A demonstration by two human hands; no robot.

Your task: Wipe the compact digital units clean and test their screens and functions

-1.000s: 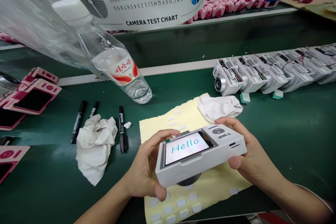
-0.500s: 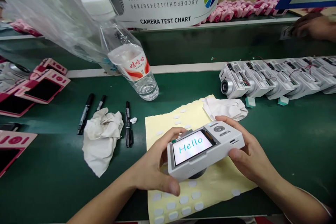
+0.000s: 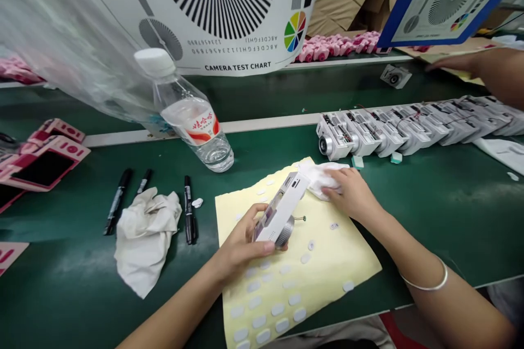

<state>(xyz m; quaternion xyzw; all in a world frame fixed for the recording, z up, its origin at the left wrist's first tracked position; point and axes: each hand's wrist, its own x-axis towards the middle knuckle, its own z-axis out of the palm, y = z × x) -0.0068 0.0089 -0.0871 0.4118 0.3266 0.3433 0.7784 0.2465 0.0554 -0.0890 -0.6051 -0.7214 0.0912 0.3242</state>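
My left hand [image 3: 245, 245] grips a white camera [image 3: 282, 204], tilted on its side above a yellow sheet [image 3: 327, 267] dotted with small white stickers. The lens points down and right, and a short thin wire sticks out near it. My right hand [image 3: 354, 193] is closed on a white cloth [image 3: 319, 177] at the sheet's upper edge, just right of the camera. A second, crumpled cloth [image 3: 147, 240] lies to the left, beside black markers [image 3: 189, 212].
A water bottle [image 3: 196, 120] stands behind the sheet. White camera bodies [image 3: 380, 131] line the right back, pink cameras [image 3: 45, 163] the left. A test chart [image 3: 221, 16] hangs above. Another person's hand [image 3: 470, 62] reaches in at the upper right.
My right hand has let go of the camera and taken hold of the white cloth. The camera has turned, so its lit screen no longer faces me. The view has shifted.
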